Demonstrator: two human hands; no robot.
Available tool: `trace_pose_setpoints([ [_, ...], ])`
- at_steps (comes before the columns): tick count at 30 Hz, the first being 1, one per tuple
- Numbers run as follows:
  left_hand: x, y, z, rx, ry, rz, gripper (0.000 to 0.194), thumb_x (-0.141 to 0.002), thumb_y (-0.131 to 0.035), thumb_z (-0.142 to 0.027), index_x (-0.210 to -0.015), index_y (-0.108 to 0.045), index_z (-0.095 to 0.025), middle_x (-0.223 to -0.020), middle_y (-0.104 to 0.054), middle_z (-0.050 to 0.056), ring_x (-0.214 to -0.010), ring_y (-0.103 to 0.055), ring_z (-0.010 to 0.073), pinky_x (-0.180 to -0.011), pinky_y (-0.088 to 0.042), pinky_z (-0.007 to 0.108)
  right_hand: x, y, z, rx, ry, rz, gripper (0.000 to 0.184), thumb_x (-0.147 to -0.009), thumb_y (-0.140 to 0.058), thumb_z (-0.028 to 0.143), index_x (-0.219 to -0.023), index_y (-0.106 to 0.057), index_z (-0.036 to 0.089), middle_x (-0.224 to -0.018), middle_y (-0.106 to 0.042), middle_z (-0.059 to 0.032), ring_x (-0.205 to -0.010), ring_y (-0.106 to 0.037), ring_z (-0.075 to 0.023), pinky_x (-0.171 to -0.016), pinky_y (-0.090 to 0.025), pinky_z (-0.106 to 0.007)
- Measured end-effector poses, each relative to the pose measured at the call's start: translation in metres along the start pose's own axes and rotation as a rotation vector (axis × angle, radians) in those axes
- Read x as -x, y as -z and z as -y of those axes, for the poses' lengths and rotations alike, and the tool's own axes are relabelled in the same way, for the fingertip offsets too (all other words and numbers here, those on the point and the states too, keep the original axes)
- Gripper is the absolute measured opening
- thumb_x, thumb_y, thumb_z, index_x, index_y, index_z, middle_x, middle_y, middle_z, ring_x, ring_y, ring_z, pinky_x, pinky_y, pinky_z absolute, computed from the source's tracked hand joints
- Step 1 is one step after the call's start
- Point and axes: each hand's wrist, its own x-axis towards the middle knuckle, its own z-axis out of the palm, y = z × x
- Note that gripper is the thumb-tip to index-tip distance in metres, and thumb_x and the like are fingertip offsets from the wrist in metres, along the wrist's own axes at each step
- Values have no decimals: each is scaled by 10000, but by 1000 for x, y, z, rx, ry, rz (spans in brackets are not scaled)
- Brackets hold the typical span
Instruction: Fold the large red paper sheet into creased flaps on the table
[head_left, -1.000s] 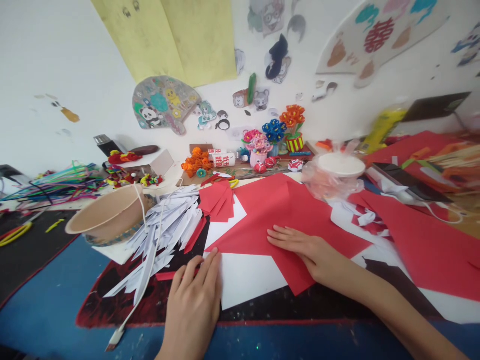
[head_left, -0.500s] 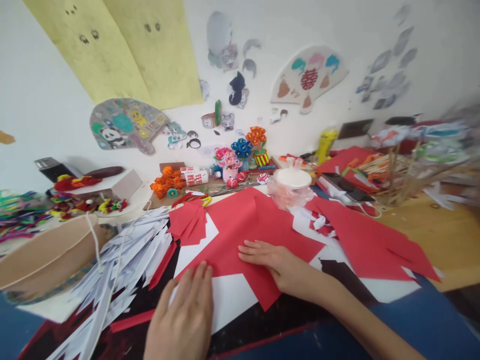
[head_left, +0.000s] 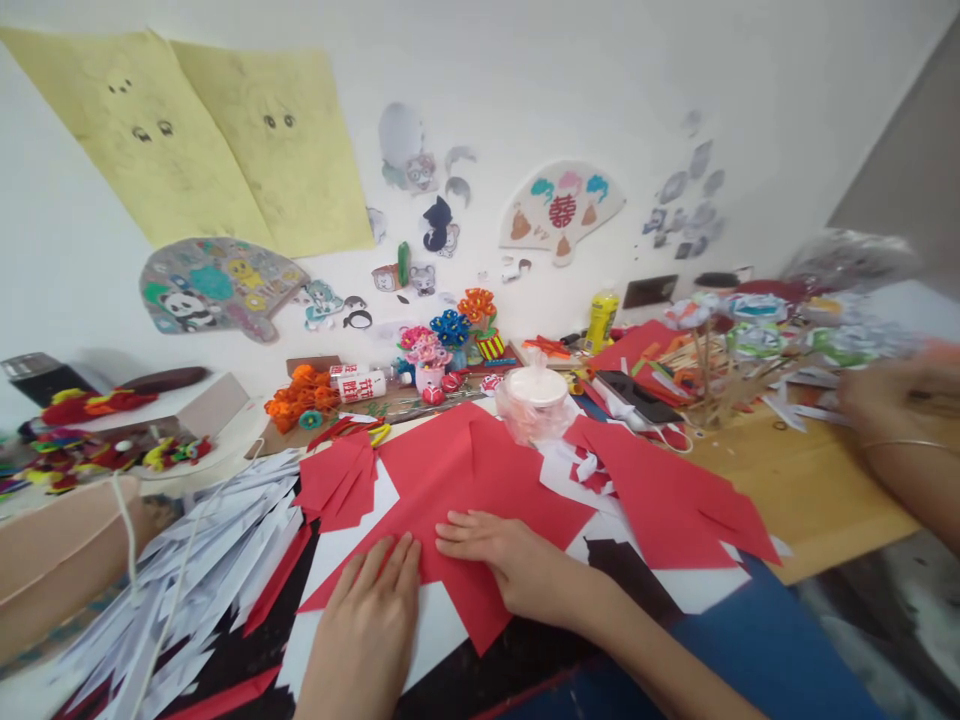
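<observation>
A large sheet of red paper (head_left: 480,465) lies in front of me, with a raised crease running up through its middle. My left hand (head_left: 367,615) rests flat on its lower left edge, fingers stretched out side by side. Close by, my right hand (head_left: 517,560) lies flat on the sheet, its fingers pointing left. Both hands are open and press on the paper rather than grip it. White paper (head_left: 442,640) shows beneath the red sheet. Cut red pieces (head_left: 341,485) overlap its left side.
White paper strips (head_left: 202,560) pile up at left beside a beige container (head_left: 67,550). A lidded tub (head_left: 534,390) stands behind the sheet. More red paper (head_left: 675,500) lies at right. Another person's hand (head_left: 900,400) is at far right, near thin sticks (head_left: 705,370).
The view has tilted up and swung right, so the scene sits lower and further left. Another person's hand has come in at right. My left hand now lies further onto the red paper.
</observation>
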Motion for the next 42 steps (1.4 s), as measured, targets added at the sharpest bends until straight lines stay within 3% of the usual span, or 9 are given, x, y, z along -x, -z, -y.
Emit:
trace_pose_setpoints([
  [5,-42,12,-8,249,-44,78,371,-818,-395,-123,-1121,-601,-180,-1148,-644,57,-980,-599,222,-834,-463,385,-1,2,4,-11,34,-52,671,-654,-404,-75,-1259,-503,197,-1327,-489,-47,-1256,-398,-142,-1091,-263,-312],
  [10,-65,-3,-10,342,-21,123,340,-908,-319,-198,-1081,-611,-179,-1108,-658,65,-986,-587,202,-853,-447,369,-3,1,4,9,43,-74,565,-705,-414,-45,-1208,-552,172,-1267,-546,-75,-1222,-440,-156,-1055,-321,-290],
  [17,-75,-23,7,278,-56,209,382,-923,-289,-211,-1206,-535,-139,-1239,-579,78,-962,-544,207,-808,-425,350,-5,1,3,-9,100,-67,658,-675,-400,-53,-1286,-478,180,-1296,-521,-63,-1246,-410,-139,-1092,-261,-307],
  [21,-90,-26,12,191,-41,199,378,-921,-291,-240,-1174,-567,-191,-1197,-611,58,-948,-528,231,-750,-407,371,-3,1,1,-6,88,-59,648,-666,-407,-42,-1278,-486,155,-1324,-490,-64,-1267,-381,-132,-1091,-259,-287],
  [26,-113,-32,16,108,-58,206,355,-899,-345,-232,-1175,-559,-168,-1184,-613,89,-959,-525,250,-742,-391,376,-1,0,0,-12,36,-27,673,-641,-401,-38,-1284,-480,144,-1319,-491,-60,-1284,-357,-141,-1096,-254,-307],
  [34,-133,-49,25,133,-65,183,368,-895,-368,-269,-1200,-528,-141,-1177,-617,100,-1074,-501,263,-917,-327,434,-1,-2,-5,-23,44,-12,686,-627,-415,-22,-1289,-474,147,-1329,-477,-62,-1283,-360,-150,-1094,-261,-318],
  [42,-135,-65,29,158,-43,159,427,-923,-268,-317,-1264,-478,-170,-1326,-506,50,-1296,-320,236,-1053,-208,457,-2,-2,-3,-30,32,-13,707,-621,-425,-29,-1298,-465,171,-1327,-479,-60,-1284,-359,-163,-1090,-268,-339],
])
